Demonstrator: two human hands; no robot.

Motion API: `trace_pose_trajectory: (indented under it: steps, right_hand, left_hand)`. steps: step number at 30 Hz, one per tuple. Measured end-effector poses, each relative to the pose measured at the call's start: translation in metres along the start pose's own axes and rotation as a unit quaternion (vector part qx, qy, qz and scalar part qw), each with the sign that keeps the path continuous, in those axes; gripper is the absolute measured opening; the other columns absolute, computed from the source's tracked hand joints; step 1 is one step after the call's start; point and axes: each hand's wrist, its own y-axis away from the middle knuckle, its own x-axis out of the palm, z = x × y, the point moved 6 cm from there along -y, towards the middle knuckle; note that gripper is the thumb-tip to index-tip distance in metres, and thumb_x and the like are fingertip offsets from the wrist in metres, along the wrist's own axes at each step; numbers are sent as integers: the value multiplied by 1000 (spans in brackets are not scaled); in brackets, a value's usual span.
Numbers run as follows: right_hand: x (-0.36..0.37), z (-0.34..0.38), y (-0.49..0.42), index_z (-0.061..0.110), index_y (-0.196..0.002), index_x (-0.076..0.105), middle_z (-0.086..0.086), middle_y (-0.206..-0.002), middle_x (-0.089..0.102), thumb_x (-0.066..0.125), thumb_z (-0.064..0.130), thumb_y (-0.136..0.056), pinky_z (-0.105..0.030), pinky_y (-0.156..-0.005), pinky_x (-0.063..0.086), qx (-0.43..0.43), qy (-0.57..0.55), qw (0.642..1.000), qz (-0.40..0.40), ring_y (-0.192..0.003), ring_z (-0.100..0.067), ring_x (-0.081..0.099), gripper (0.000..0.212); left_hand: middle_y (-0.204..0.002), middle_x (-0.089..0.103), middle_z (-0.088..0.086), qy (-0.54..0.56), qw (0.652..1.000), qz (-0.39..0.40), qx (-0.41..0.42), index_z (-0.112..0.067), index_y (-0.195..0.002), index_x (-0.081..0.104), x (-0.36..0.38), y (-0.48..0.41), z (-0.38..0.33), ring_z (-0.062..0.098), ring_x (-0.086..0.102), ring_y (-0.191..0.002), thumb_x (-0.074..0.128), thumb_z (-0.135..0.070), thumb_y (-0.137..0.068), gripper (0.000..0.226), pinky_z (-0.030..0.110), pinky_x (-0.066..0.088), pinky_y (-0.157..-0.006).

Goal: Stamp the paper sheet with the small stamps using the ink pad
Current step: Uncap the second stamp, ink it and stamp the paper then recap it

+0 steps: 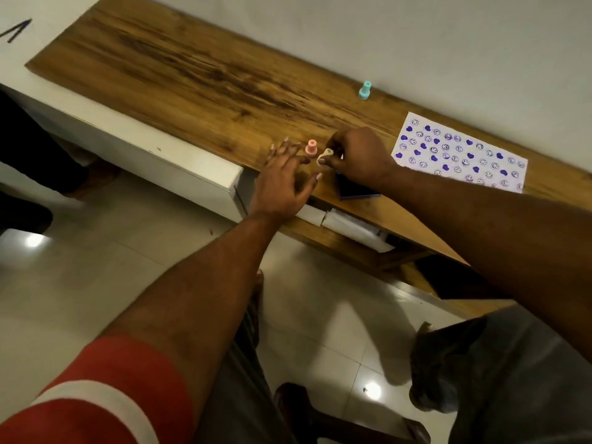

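A white paper sheet (461,153), covered with purple smiley and heart prints, lies on the wooden table (192,75) at the right. My right hand (358,155) pinches a small cream stamp (324,157), tilted, just left of the dark purple ink pad (354,189) near the table's front edge. A pink stamp (311,147) stands upright beside the cream one. My left hand (285,177) hovers flat, fingers spread, holding nothing, just left of the pink stamp. A teal stamp (364,90) stands alone by the wall.
A white cabinet (153,161) adjoins the table's left end. White boxes (352,225) sit on a shelf under the tabletop. Below are a tiled floor (96,283) and my knees in grey trousers (512,379). The wall runs behind the table.
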Motion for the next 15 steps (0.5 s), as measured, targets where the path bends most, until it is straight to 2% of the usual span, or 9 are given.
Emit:
trace_pose_trajectory:
  steps: [3, 9, 12, 15]
  right_hand:
    - [4, 5, 7, 14, -114, 75, -3, -101, 76, 74, 43, -92, -24, -74, 40, -8, -14, 1000, -8, -84, -12, 62, 37]
    - [12, 11, 12, 12, -115, 74, -4, -103, 75, 75, 40, -92, -16, -68, 39, -2, -64, 998, -8, -83, -8, 59, 37]
    - [13, 13, 13, 11, -113, 73, -3, -98, 73, 69, 49, -94, -24, -72, 43, -12, -59, 998, -1, -83, -12, 61, 42]
    - [13, 12, 12, 15, -91, 67, 1, -76, 61, 49, 65, -99, -32, -66, 43, -27, 32, 999, 22, -68, -15, 55, 53]
  left_hand:
    - [-160, 50, 10, -2, 1000, 12, 7, -14, -147, 58, 3, 3, -7, 24, 31, -157, 58, -54, -103, 60, 37, 11, -131]
    - [-166, 43, 6, -1, 999, 28, -23, -21, -160, 43, 7, 3, -3, 22, 23, -160, 57, -47, -104, 63, 43, 17, -132]
    - [-165, 43, 6, 5, 999, 27, -26, -20, -160, 43, 8, 2, -2, 22, 24, -160, 59, -41, -105, 62, 47, 22, -130]
    - [-162, 48, 9, 16, 999, 20, -21, -15, -158, 47, 8, 1, -3, 23, 28, -158, 60, -40, -104, 61, 45, 20, -131]
